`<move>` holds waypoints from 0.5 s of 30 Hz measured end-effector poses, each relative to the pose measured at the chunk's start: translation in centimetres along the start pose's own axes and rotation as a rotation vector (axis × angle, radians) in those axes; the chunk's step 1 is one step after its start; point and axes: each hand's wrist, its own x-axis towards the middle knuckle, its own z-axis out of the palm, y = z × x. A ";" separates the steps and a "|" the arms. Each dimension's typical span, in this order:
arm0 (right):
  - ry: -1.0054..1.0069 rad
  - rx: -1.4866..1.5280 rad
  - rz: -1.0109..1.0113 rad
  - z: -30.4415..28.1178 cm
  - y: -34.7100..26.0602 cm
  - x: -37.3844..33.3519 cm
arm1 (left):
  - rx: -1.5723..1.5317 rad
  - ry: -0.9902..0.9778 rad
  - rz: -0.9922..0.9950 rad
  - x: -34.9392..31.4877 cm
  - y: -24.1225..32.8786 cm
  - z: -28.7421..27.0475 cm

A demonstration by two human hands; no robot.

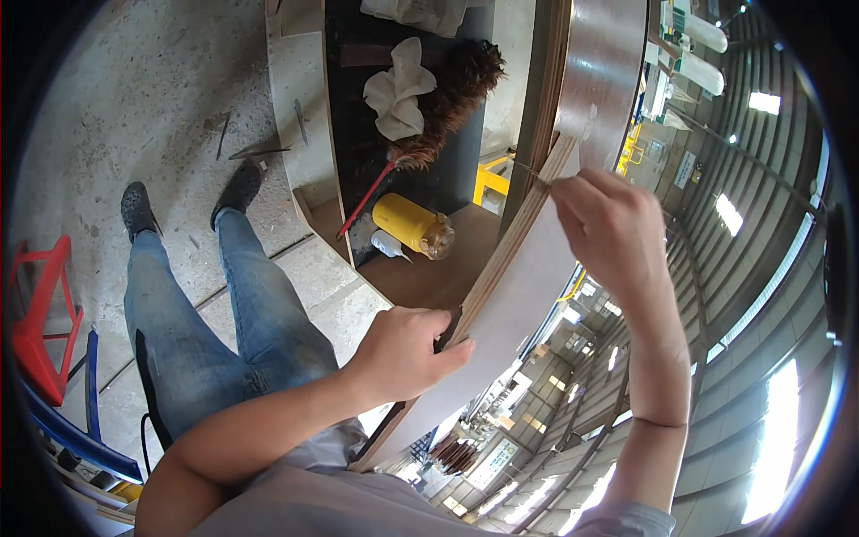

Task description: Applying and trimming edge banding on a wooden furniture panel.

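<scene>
A long wooden board with a pale face and a layered brown edge stands in front of me. My left hand is closed at the near part of that edge, with a small dark piece between thumb and forefinger; its kind is unclear. Farther along the same edge, my right hand is closed in a pinch. A thin dark sliver sticks out by its fingertips, too small to name. Most of the right fingers are hidden behind the back of the hand.
On a dark shelf lie a brown feather duster with a red handle, a white cloth, a yellow bottle and a small white squeeze bottle. A red metal stand and a blue tube are at the left.
</scene>
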 end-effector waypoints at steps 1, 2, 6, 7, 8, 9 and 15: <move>-0.028 0.046 -0.044 0.2 -0.3 -0.4 | 0.034 -0.012 0.006 0.1 -0.1 -0.1; -0.057 0.091 -0.087 0.2 -1.0 -1.0 | 0.032 -0.010 0.009 0.1 0.0 -0.1; -0.208 0.265 -0.231 -0.4 -2.6 -1.3 | -0.011 0.023 0.016 -0.1 0.0 -0.2; -0.143 0.231 -0.152 -0.4 -1.7 -1.0 | -0.025 0.019 0.019 -0.1 0.0 -0.1; -0.077 0.197 -0.074 -0.4 -0.6 -0.6 | -0.027 0.016 0.026 -0.1 0.0 -0.1; -0.017 0.181 0.095 -0.3 0.1 -0.1 | 0.014 -0.010 0.016 -0.1 0.0 -0.2; -0.251 0.129 -0.118 -1.3 -2.1 0.1 | -0.024 0.028 0.032 -0.3 -0.3 0.1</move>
